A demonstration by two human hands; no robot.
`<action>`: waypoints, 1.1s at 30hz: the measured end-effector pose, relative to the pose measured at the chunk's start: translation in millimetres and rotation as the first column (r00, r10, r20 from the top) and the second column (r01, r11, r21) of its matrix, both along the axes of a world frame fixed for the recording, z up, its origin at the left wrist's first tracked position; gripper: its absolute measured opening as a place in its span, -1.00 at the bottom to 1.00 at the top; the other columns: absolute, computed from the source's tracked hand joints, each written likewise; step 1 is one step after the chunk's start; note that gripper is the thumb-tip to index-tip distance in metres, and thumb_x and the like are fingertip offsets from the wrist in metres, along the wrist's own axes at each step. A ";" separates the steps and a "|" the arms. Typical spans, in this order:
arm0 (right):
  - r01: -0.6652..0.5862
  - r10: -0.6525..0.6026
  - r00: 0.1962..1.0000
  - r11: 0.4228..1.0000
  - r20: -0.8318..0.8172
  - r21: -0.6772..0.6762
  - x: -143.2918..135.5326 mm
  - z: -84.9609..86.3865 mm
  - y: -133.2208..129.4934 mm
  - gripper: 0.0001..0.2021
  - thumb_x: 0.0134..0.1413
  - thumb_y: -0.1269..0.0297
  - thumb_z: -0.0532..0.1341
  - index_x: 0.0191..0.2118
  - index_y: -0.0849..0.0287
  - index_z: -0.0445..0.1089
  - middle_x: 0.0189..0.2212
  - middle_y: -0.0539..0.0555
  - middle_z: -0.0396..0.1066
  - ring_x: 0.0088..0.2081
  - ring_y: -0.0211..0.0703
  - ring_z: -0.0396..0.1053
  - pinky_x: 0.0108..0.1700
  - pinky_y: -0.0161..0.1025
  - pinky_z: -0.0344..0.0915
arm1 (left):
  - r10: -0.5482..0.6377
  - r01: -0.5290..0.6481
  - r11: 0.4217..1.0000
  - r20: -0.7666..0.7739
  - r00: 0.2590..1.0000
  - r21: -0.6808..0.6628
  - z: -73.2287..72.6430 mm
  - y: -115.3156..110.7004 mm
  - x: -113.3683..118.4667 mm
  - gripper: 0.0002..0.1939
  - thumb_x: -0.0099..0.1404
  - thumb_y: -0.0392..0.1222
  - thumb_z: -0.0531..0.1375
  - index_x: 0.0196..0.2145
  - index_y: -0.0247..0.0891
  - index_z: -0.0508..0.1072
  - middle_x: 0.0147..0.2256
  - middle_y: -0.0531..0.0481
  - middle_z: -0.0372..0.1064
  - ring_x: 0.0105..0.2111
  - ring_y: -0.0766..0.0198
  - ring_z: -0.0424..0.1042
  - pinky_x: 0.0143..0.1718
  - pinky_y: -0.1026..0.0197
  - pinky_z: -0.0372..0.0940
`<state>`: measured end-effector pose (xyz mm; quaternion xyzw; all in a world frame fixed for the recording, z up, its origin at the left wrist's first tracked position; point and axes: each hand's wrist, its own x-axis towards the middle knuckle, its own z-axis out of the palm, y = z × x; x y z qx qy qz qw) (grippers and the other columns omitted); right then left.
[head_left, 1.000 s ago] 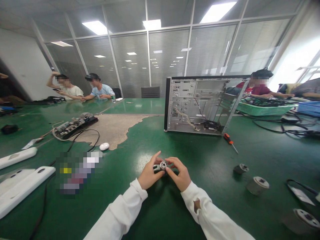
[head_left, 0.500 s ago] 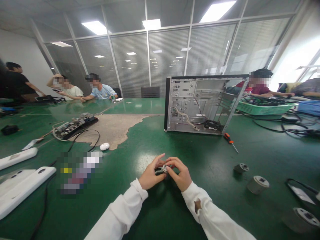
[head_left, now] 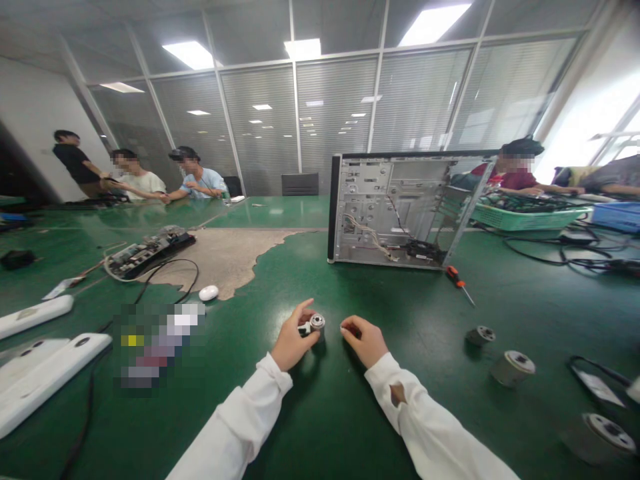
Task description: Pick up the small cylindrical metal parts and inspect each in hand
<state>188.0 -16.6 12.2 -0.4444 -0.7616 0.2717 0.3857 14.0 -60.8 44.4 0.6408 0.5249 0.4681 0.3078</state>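
My left hand (head_left: pixel 293 340) is closed around a small cylindrical motor (head_left: pixel 317 325), its round grey end with a dark centre facing up. Thumb and fingers grip its left side, and a light part shows between them. A short distance to the right, my right hand (head_left: pixel 367 340) is apart from the motor, thumb and fingertips pinched together. Whatever those fingertips hold, if anything, is too small to make out. Further right, similar metal cylinders stand on the green table: a small one (head_left: pixel 481 335), a middle one (head_left: pixel 513 369) and a large one (head_left: pixel 599 439).
An open computer case (head_left: pixel 387 210) stands ahead, with an orange-handled screwdriver (head_left: pixel 460 285) beside it. Left are a circuit assembly (head_left: pixel 151 252), a white mouse-like object (head_left: pixel 209 293), white casings (head_left: pixel 55 380) and black cables. A green basket (head_left: pixel 530 217) and several people are further back.
My hands have separated: the right has come off the motor and moved right, while the left has shifted slightly left with it. A standing person at the far left has moved right.
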 end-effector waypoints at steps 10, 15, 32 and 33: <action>-0.005 -0.015 0.977 0.996 0.212 0.094 4.4 -7.4 5.7 -0.89 -0.17 0.36 0.09 -0.45 0.17 0.33 -0.43 0.08 0.30 -0.34 -0.16 0.23 -0.25 -0.21 0.17 | 0.074 -0.074 0.997 -0.018 0.997 0.003 -0.2 1.0 -1.0 -0.43 -0.06 -0.39 0.13 -0.03 -0.25 0.13 -0.25 -0.04 0.29 -0.25 0.28 0.32 -0.16 0.17 0.19; 0.111 -0.115 0.993 0.989 -0.040 -0.093 7.0 -9.0 12.8 -0.86 -0.18 0.28 0.08 -0.45 0.17 0.33 -0.46 0.03 0.33 -0.42 -0.22 0.27 -0.31 -0.27 0.20 | 0.070 -0.070 0.998 -0.014 0.997 0.001 -2.9 1.2 -2.1 -0.42 -0.06 -0.39 0.13 -0.03 -0.26 0.13 -0.23 -0.05 0.29 -0.23 0.27 0.32 -0.15 0.17 0.18; 0.099 -0.126 0.983 0.977 -0.137 -0.189 10.3 -11.9 18.6 -0.81 -0.21 0.17 0.11 -0.54 0.17 0.34 -0.53 0.02 0.34 -0.46 -0.22 0.27 -0.39 -0.30 0.16 | 0.067 -0.067 0.998 -0.007 0.998 -0.017 -5.6 2.6 -1.8 -0.45 -0.05 -0.40 0.12 -0.05 -0.26 0.15 -0.22 -0.07 0.28 -0.25 0.28 0.31 -0.21 0.19 0.22; 0.099 -0.126 0.983 0.977 -0.133 -0.189 10.4 -11.9 18.6 -0.81 -0.21 0.16 0.11 -0.54 0.17 0.35 -0.53 0.02 0.35 -0.46 -0.22 0.27 -0.39 -0.30 0.16 | 0.065 -0.065 0.998 -0.007 0.998 -0.015 -5.7 2.7 -1.9 -0.45 -0.05 -0.40 0.11 -0.04 -0.27 0.15 -0.22 -0.08 0.28 -0.25 0.28 0.31 -0.21 0.18 0.22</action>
